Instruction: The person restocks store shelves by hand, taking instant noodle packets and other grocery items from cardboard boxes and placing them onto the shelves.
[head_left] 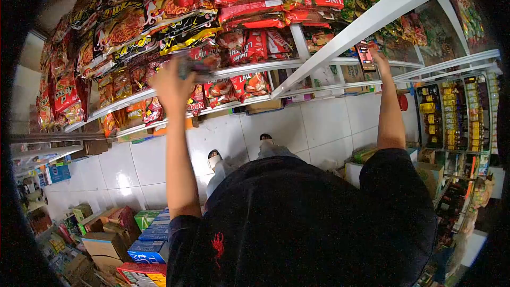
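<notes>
My left hand (pixel 174 84) is over the edge of the shelf (pixel 234 69), its fingers round a dark, motion-blurred object (pixel 196 70) that I cannot make out. Behind it lie black and yellow noodle packets (pixel 183 34) and red noodle packets (pixel 255 45). At the right, my right hand (pixel 378 58) holds a phone (pixel 365 56) with a lit screen, near the white shelf frame (pixel 366 16). Most of its fingers are hidden or small.
White floor tiles (pixel 319 122) lie below the shelves. Boxes (pixel 106 239) stand at the lower left. Racks of yellow-labelled bottles (pixel 451 114) are at the right. A slanted white frame bar crosses between my hands.
</notes>
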`<state>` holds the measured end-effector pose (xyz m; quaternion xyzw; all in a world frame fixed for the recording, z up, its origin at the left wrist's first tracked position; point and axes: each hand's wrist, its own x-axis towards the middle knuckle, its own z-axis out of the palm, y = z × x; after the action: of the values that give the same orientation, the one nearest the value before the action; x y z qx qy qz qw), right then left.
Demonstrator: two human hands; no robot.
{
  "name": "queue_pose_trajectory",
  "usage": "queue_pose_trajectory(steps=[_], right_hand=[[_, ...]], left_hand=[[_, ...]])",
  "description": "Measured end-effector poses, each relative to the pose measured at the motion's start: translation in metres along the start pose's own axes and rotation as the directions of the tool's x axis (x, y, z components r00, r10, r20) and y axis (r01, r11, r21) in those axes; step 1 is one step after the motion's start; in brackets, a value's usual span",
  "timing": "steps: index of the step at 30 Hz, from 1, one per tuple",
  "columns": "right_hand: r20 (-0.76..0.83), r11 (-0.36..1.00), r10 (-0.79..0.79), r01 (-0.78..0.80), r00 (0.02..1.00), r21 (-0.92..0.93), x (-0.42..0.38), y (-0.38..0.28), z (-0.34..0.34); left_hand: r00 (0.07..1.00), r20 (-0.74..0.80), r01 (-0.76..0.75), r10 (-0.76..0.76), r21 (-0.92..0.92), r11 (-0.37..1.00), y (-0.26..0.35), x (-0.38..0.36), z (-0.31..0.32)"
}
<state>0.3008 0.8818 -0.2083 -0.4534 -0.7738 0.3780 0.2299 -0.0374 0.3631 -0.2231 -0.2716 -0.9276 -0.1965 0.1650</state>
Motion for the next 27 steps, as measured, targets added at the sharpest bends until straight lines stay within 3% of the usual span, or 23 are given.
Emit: queue_pose_trajectory(steps=[2, 3, 5, 7, 9, 11, 13, 15, 17, 21, 22, 24, 25, 26, 27], right_hand=[[0.047, 0.999, 0.006, -0.004, 0.999, -0.039, 0.022, 0.014, 0.000], [0.095, 0.997, 0.019, -0.011, 0.995, -0.079, 0.021, 0.013, 0.003], [0.130, 0.996, 0.091, -0.091, 0.987, -0.006, 0.019, 0.011, 0.006], [0.170, 0.984, 0.156, -0.169, 0.973, 0.065, 0.018, 0.007, 0.010], [0.035, 0.982, 0.170, -0.167, 0.985, -0.089, 0.017, 0.003, 0.015], [-0.003, 0.978, 0.155, -0.153, 0.988, -0.140, 0.010, -0.007, 0.016], [-0.039, 0.972, 0.134, -0.139, 0.990, -0.192, 0.006, -0.015, 0.014], [0.142, 0.979, 0.091, -0.063, 0.986, -0.194, 0.006, -0.019, 0.011], [0.096, 0.977, 0.084, -0.063, 0.992, -0.204, 0.008, -0.013, 0.015], [0.039, 0.998, 0.044, -0.042, 0.998, -0.039, 0.011, 0.004, 0.011], [-0.152, 0.987, -0.155, 0.158, 0.976, 0.010, 0.002, 0.004, 0.011], [-0.461, 0.869, -0.457, 0.493, 0.760, -0.048, -0.050, -0.030, 0.029], [-0.485, 0.857, -0.428, 0.513, 0.763, 0.050, -0.092, -0.063, 0.056], [-0.406, 0.837, -0.512, 0.546, 0.757, -0.037, -0.119, -0.063, 0.083], [-0.185, 0.775, -0.632, 0.618, 0.753, -0.130, -0.154, -0.085, 0.105]], left_hand=[[0.985, -0.118, 0.130, -0.128, 0.003, 0.992, -0.047, 0.004, -0.013], [0.953, -0.144, 0.259, -0.266, -0.065, 0.964, -0.058, 0.009, -0.022], [0.940, -0.184, 0.309, -0.287, 0.108, 0.945, -0.053, 0.010, -0.015], [0.980, -0.110, 0.179, -0.166, 0.118, 0.977, -0.023, 0.008, -0.008], [0.999, -0.039, 0.037, -0.033, 0.102, 0.994, 0.006, 0.001, -0.003], [1.000, -0.027, 0.009, -0.007, 0.076, 0.997, 0.011, -0.001, -0.005], [0.999, -0.008, 0.035, -0.034, 0.090, 0.995, -0.001, 0.002, -0.014], [0.998, 0.009, 0.056, -0.057, 0.106, 0.993, -0.022, 0.004, -0.024], [0.977, -0.034, 0.210, -0.209, 0.026, 0.977, -0.044, 0.004, -0.029], [0.974, -0.133, 0.203, -0.182, 0.164, 0.965, -0.040, 0.000, -0.013], [0.972, -0.154, 0.198, -0.175, 0.145, 0.969, -0.023, -0.002, -0.011], [0.979, -0.150, 0.150, -0.136, 0.092, 0.984, 0.017, -0.006, -0.008], [0.987, -0.124, 0.110, -0.102, 0.059, 0.992, 0.037, -0.009, -0.009], [0.992, -0.124, 0.042, -0.039, 0.028, 0.999, 0.050, -0.010, -0.004], [0.992, -0.122, -0.026, 0.026, 0.000, 1.000, 0.060, -0.012, 0.001]])
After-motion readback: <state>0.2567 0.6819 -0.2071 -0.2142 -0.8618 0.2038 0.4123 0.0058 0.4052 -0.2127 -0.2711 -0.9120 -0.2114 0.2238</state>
